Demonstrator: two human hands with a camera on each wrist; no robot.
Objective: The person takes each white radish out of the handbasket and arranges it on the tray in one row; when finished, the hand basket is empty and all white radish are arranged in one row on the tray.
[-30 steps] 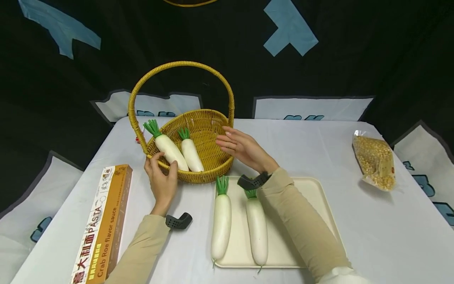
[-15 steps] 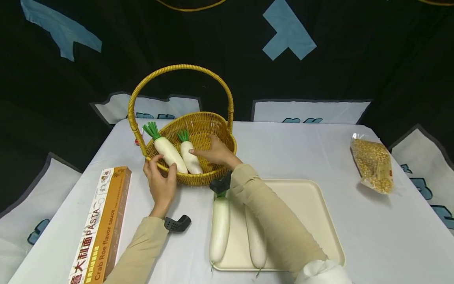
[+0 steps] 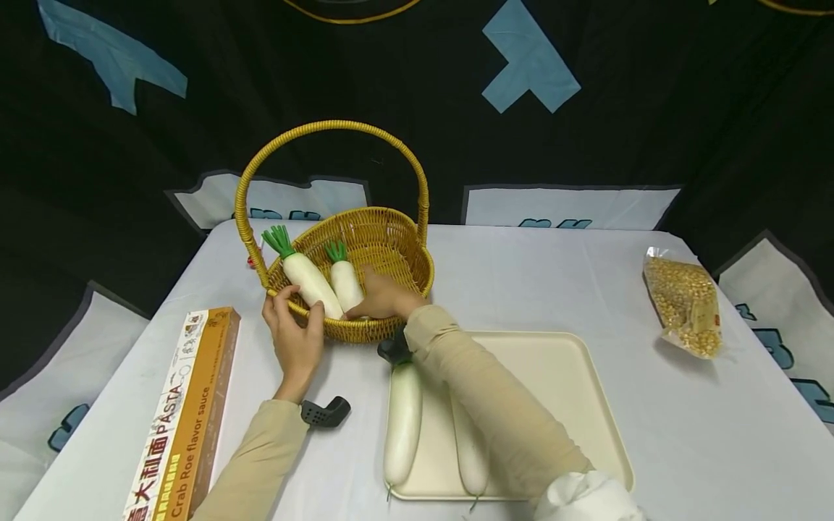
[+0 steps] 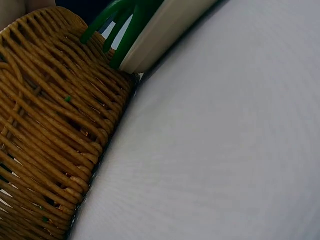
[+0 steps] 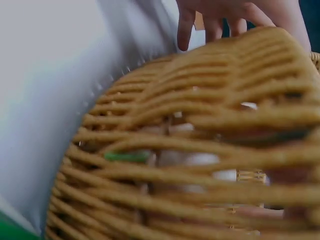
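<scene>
R grip (image 3: 383,295) moved into basket (image 3: 405,253), over btm of sm. radish (image 3: 344,281).

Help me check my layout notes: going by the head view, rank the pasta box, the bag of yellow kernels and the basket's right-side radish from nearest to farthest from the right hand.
1. Right-side radish: inside the basket, immediately left of the right hand.
2. Pasta box: on the table's left side.
3. Bag of yellow kernels: over on the far right.

On the long box (image 3: 184,416) at the left I read PASTA, Crab Roe flavor sauce and big red 大利面 (the nearest sign is cut off). The far white cloth's (image 3: 573,202) blue letters (image 3: 575,224) I can't read.
</scene>
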